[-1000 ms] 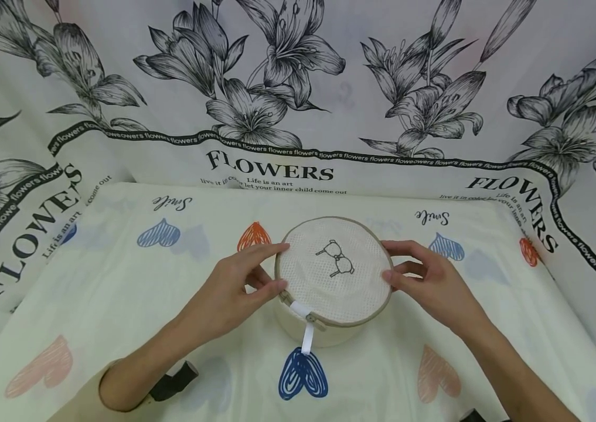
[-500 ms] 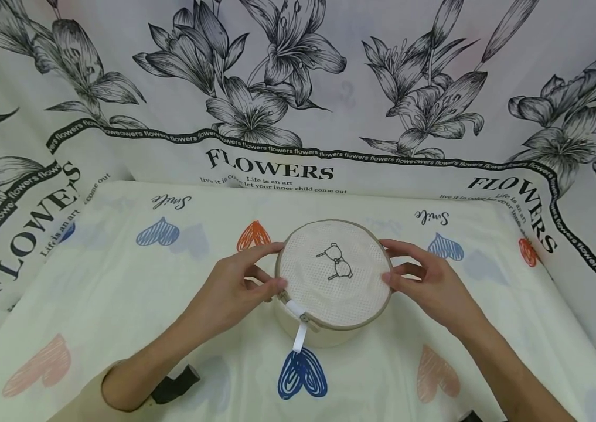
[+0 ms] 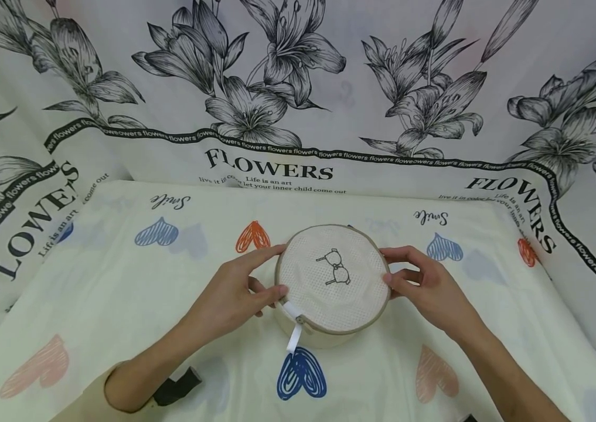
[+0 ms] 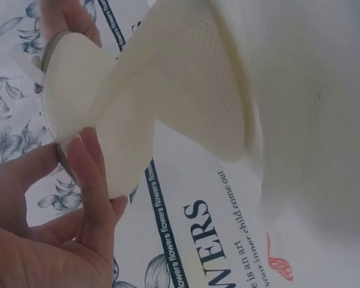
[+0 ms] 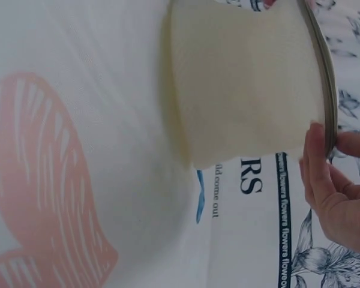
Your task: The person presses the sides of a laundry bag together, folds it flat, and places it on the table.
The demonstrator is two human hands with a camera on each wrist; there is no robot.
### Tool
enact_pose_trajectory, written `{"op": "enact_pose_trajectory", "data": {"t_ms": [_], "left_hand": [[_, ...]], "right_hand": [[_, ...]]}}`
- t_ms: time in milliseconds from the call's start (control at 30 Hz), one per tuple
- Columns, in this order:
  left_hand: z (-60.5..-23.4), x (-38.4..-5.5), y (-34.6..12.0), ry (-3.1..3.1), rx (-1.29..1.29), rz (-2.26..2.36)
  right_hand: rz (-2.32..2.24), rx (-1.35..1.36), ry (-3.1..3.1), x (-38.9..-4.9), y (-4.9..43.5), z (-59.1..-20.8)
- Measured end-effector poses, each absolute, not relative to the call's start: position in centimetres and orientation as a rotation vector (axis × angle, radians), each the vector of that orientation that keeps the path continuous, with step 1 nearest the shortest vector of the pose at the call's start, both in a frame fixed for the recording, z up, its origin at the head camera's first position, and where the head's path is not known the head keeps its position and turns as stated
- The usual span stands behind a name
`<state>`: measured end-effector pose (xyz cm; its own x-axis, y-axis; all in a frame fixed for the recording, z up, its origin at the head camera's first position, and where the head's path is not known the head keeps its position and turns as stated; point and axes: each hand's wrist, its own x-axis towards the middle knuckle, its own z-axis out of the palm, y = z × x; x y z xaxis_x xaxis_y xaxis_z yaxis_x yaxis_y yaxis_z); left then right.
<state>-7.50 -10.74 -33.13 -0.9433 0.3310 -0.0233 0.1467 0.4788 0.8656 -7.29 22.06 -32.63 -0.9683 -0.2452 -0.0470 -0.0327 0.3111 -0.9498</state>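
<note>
You have a round, cream, mesh-fabric bag (image 3: 308, 299) standing on the cloth-covered surface (image 3: 377, 375), just beyond the dark blue scribbled heart print (image 3: 301, 373). Its top bears a black line drawing of glasses (image 3: 336, 266), edged by a grey-beige zip rim (image 3: 337, 332); a white pull tab (image 3: 294, 337) points toward the heart. Beyond the heart, your left hand (image 3: 229, 293) and right hand (image 3: 432, 290) pinch opposite sides of the rim. From your head, the top hides most of the wall; your left wrist view shows it creased and bowed inward, while your right wrist view shows it smoother, cropped by the frame.
</note>
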Motion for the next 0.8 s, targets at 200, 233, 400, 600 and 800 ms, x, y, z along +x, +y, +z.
{"op": "enact_pose_trajectory", "data": {"t_ms": [200,233,400,600,800], "left_hand": [[-33.1,-7.6,-10.6,2.516,0.390,1.483],[-33.1,-7.7,-10.7,2.510,0.387,1.489],[-33.4,-7.9,-10.7,2.471,0.377,1.536],[-34.1,-7.9,-10.6,2.442,0.368,1.546],[-34.5,-7.7,-10.2,2.389,0.366,1.621]], "right_hand": [[-1.708,-0.243,2.374,-7.2,22.2,-32.7],[-1.701,-0.246,2.373,-7.2,22.3,-32.7],[-1.683,-0.280,2.344,-7.1,22.4,-33.1],[-1.696,-0.285,2.288,-7.0,22.3,-33.6],[-1.699,-0.281,2.258,-6.9,22.2,-33.9]]}}
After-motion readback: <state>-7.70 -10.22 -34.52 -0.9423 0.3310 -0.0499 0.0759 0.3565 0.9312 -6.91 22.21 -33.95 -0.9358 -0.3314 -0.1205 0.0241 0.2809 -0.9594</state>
